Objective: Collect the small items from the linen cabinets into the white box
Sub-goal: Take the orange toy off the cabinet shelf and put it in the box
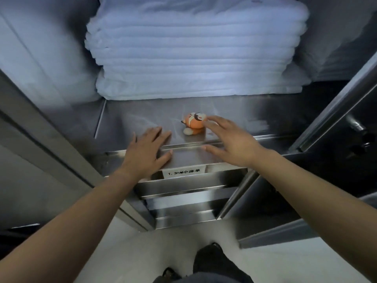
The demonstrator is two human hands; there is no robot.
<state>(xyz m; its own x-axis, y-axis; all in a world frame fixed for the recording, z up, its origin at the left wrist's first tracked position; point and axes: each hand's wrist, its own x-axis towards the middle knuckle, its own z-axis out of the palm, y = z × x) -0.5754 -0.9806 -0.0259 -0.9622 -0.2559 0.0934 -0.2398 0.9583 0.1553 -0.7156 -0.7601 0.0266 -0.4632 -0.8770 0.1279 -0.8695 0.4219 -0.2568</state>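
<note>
A small orange and white toy figure [193, 123] lies on the steel cabinet shelf [132, 119], in front of a tall stack of folded white linen [195, 52]. My right hand [230, 139] is spread open just right of the toy, fingertips at its edge, holding nothing. My left hand [146, 152] lies flat with straight fingers on the shelf's front lip, left of the toy and apart from it. The white box is out of view.
A white label with printed text [184, 172] sits on the shelf's front edge. Open steel cabinet doors stand at the left [40, 127] and right [334, 111]. Lower shelf edges [183, 201] step down below. Pale floor [142, 252] and my shoes are at the bottom.
</note>
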